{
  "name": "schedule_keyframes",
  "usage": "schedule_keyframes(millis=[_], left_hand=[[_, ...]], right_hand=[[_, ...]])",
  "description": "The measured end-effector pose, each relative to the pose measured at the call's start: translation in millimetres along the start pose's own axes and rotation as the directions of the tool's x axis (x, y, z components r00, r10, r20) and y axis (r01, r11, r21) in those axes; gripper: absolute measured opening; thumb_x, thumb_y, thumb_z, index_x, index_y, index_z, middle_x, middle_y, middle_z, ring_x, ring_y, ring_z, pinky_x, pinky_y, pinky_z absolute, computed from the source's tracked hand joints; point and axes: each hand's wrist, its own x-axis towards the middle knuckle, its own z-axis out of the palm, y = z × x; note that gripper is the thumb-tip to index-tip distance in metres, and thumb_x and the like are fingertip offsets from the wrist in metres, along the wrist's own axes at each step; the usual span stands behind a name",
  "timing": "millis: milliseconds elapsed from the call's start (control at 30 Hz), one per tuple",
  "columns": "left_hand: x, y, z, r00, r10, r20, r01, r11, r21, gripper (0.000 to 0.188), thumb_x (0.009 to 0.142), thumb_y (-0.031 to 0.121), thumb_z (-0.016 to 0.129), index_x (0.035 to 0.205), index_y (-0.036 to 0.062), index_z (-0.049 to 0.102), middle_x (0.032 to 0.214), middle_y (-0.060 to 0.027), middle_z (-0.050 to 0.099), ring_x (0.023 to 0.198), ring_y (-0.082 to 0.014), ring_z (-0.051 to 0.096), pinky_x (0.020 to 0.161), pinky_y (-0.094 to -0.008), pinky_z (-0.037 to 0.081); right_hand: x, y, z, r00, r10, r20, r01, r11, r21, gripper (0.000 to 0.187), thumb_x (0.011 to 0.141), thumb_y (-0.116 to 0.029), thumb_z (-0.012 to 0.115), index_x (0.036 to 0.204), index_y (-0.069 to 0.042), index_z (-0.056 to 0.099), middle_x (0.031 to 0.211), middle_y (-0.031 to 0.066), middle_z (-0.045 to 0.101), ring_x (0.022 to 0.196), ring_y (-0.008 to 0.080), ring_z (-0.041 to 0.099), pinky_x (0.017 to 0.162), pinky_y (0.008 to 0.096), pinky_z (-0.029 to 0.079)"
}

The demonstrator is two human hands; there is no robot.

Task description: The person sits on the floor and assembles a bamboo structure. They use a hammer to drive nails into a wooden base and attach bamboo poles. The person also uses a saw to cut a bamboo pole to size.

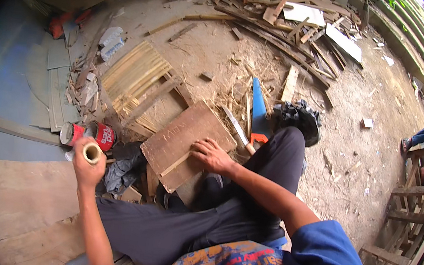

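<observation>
One brown board (186, 130) carries a pale strip (175, 164) slanting toward its left edge, the nearer right hand (213, 156) resting unclenched on the board beside the strip, while the left hand (87, 167), beyond that edge, grips a hollow tube (91, 159), open end up.

Cans (104, 137) left of board (182, 134), saw (259, 104) right, scrap wood (290, 27) beyond
</observation>
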Motion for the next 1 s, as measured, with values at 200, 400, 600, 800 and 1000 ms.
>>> schedule_keyframes(millis=[200, 400, 600, 800, 1000], left_hand=[[43.2, 81.3, -58.4, 0.947, 0.116, -0.3, -0.158, 0.98, -0.119, 0.039, 0.077, -0.012, 0.057, 0.113, -0.0018, 0.048, 0.102, -0.0129, 0.055, 0.089, -0.0189, 0.055, 0.083, -0.0324, 0.049], [64.8, 117.2, -164.4, 0.884, 0.189, -0.428, -0.295, 0.935, -0.195, 0.038, 0.075, -0.005, 0.055, 0.113, -0.0082, 0.048, 0.102, -0.0181, 0.048, 0.094, -0.0268, 0.05, 0.091, -0.0412, 0.044], [57.1, 130.0, -174.2, 0.837, 0.119, -0.535, -0.407, 0.788, -0.462, 0.044, 0.068, 0.005, 0.052, 0.11, -0.0067, 0.047, 0.099, -0.0143, 0.04, 0.092, -0.027, 0.043, 0.097, -0.0439, 0.031], [54.3, 125.2, -129.9, 0.791, -0.026, -0.612, -0.426, 0.694, -0.581, 0.046, 0.065, 0.009, 0.053, 0.108, -0.0045, 0.046, 0.095, -0.0117, 0.042, 0.088, -0.0235, 0.045, 0.091, -0.0413, 0.033], [48.9, 94.2, -96.1, 0.72, -0.249, -0.648, -0.425, 0.58, -0.695, 0.042, 0.064, 0.01, 0.055, 0.104, -0.0003, 0.047, 0.091, -0.0089, 0.048, 0.083, -0.0225, 0.05, 0.085, -0.0396, 0.039]], right_hand=[[-6.5, 18.8, -22.7, 0.985, 0.155, 0.079, -0.151, 0.987, -0.046, 0.029, 0.081, -0.013, 0.057, 0.111, -0.013, 0.06, 0.107, 0.0075, 0.055, 0.109, 0.0239, 0.051, 0.096, 0.042, 0.036], [-17.5, 54.3, -55.9, 0.926, 0.315, -0.208, -0.29, 0.946, 0.146, 0.014, 0.084, -0.013, 0.066, 0.098, -0.007, 0.065, 0.091, 0.0114, 0.058, 0.089, 0.031, 0.058, 0.078, 0.0407, 0.046], [-43.7, 112.9, -73.1, 0.381, 0.804, -0.456, -0.684, 0.577, 0.446, 0.022, 0.087, -0.014, 0.069, 0.105, -0.002, 0.066, 0.095, 0.0175, 0.062, 0.083, 0.0328, 0.063, 0.074, 0.0392, 0.05], [-58.8, 129.3, -28.4, 0.161, 0.895, -0.417, -0.91, 0.298, 0.288, 0.05, 0.087, -0.038, 0.068, 0.114, 0.003, 0.061, 0.106, 0.0244, 0.061, 0.101, 0.0374, 0.059, 0.088, 0.0438, 0.048], [-37.9, 95.5, -34.6, 0.303, 0.903, -0.304, -0.783, 0.418, 0.461, 0.044, 0.097, -0.04, 0.056, 0.104, 0.003, 0.061, 0.092, 0.0195, 0.063, 0.087, 0.0336, 0.061, 0.078, 0.0411, 0.049]])
